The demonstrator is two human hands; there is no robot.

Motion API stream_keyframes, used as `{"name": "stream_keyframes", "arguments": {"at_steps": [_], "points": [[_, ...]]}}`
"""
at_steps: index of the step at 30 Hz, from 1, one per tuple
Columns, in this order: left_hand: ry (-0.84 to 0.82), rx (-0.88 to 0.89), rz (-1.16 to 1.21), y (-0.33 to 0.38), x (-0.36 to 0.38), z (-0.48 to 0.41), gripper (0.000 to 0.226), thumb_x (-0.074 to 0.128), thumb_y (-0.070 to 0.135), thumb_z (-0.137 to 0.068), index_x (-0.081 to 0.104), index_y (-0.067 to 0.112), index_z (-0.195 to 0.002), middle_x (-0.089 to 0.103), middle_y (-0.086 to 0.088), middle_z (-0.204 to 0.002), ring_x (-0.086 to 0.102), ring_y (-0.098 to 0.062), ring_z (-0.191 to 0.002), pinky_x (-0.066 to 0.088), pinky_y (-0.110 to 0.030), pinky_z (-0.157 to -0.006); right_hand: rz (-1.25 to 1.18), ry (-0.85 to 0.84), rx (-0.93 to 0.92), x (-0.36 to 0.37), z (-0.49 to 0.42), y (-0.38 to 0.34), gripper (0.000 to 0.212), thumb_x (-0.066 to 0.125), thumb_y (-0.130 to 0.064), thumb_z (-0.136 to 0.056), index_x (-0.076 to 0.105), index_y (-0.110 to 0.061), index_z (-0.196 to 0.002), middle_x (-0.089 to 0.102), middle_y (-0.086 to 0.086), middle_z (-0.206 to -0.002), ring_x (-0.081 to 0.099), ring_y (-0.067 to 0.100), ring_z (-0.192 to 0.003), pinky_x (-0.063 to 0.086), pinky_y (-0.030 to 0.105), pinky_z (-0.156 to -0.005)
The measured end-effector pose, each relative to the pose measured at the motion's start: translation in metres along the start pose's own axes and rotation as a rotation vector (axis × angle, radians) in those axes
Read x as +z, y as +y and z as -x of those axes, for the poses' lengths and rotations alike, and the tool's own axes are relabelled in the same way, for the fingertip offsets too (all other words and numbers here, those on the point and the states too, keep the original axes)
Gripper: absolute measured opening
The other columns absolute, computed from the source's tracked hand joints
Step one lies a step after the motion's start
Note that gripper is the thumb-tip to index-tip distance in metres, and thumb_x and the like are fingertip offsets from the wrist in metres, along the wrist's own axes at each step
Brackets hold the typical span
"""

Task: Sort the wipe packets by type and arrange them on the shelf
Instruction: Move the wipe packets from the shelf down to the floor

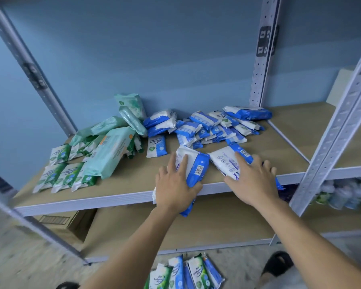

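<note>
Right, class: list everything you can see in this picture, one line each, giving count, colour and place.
shelf: one, grey frame, tan boards, across the view
big blue-and-white packets: two, front edge, one under each hand
small blue-and-white packets: a heap, uncountable, back middle
pale-green packets: several, back left
green-and-white packets: several, front left
floor packets: several, green and blue, below the shelf
cardboard box: one, brown, lower board, left
bottles: blurred, count unclear, lower right
left hand: flat on the left big packet
right hand: flat on the right big packet
</note>
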State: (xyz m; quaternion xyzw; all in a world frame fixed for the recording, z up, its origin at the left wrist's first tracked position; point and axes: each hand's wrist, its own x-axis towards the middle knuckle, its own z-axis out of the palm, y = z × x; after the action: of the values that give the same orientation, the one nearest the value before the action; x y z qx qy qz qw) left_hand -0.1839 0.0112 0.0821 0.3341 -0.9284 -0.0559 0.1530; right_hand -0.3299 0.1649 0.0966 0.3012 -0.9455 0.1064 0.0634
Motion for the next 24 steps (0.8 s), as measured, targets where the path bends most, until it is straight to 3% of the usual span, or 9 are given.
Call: {"name": "stream_keyframes", "arguments": {"at_steps": [5,13,18,21,24], "points": [[0.151,0.093,0.007,-0.022,0.007,0.041,0.084,0.050,0.062,-0.076,0.035,0.030,-0.152,0.020,-0.006,-0.163,0.045,-0.031,-0.104,0.043,-0.041,-0.088,-0.072,0.080,-0.055,0.007,0.039,-0.012,0.084,0.060,-0.061,-0.078,0.030,-0.031,-0.151,0.042,0.012,-0.129,0.042,0.034,-0.107,0.034,0.046,-0.095],[0.105,0.215,0.117,-0.066,0.041,0.124,0.086,0.068,0.048,-0.076,0.038,0.025,-0.153,0.016,-0.009,-0.166,0.043,-0.033,-0.113,0.039,-0.045,-0.098,-0.229,0.160,-0.157,0.043,0.116,-0.028,0.090,0.069,-0.045,-0.060,0.042,-0.023,-0.143,0.040,0.012,-0.121,0.042,0.034,-0.097,0.040,0.045,-0.082],[-0.137,0.007,0.172,-0.099,0.081,0.174,0.082,0.049,0.064,-0.080,0.035,0.030,-0.154,0.015,-0.004,-0.166,0.041,-0.029,-0.112,0.040,-0.043,-0.097,-0.140,-0.039,-0.248,0.091,0.161,-0.034,0.088,0.059,-0.059,-0.064,0.040,-0.025,-0.143,0.041,0.009,-0.126,0.046,0.032,-0.101,0.042,0.045,-0.085],[-0.322,-0.203,0.208,-0.118,0.106,0.198,0.084,0.050,0.062,-0.078,0.030,0.036,-0.155,0.008,0.003,-0.167,0.039,-0.030,-0.123,0.035,-0.041,-0.107,-0.044,-0.246,-0.229,0.124,0.176,-0.036,0.087,0.044,-0.065,-0.069,0.033,-0.029,-0.147,0.042,0.006,-0.127,0.046,0.030,-0.105,0.040,0.044,-0.091],[-0.456,-0.451,0.266,-0.133,0.131,0.215,0.080,0.056,0.060,-0.084,0.027,0.037,-0.155,0.008,0.005,-0.167,0.038,-0.034,-0.130,0.030,-0.042,-0.110,0.024,-0.429,-0.216,0.154,0.183,-0.036,0.085,0.052,-0.058,-0.074,0.026,-0.030,-0.150,0.041,0.005,-0.129,0.045,0.029,-0.109,0.037,0.041,-0.093]]}}
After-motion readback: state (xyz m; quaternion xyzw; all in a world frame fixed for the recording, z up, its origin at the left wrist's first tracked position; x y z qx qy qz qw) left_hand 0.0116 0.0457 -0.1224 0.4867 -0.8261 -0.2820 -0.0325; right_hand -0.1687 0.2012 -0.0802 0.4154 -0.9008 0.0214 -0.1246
